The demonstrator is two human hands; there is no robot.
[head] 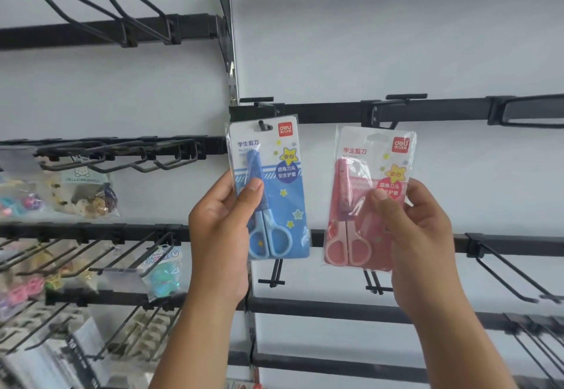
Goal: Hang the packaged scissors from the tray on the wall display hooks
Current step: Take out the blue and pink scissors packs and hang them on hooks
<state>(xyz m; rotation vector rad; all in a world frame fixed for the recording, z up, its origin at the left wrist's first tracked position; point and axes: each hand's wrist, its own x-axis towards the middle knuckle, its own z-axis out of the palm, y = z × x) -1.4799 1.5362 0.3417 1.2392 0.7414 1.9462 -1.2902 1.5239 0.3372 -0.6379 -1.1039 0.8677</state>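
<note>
Blue scissors pack [268,190] pinched upright in left hand [219,230], hang hole already over hook tip [262,124] at twelve o'clock from the thumb. Pink scissors pack [370,196] clamped between thumb and fingers of right hand [418,242], long axis vertical, empty hang hole just below the next hook [384,114] at twelve o'clock. Both glossy carded sleeves, blades up, handles down; tray out of sight.

1. Two scissors packs: one blue pack [270,187] in the left grip [222,230], one pink pack [370,196] in the right grip [421,236].
2. Two hands.
3. Several bagged trinkets left of the left grip; exact number unclear.
</note>
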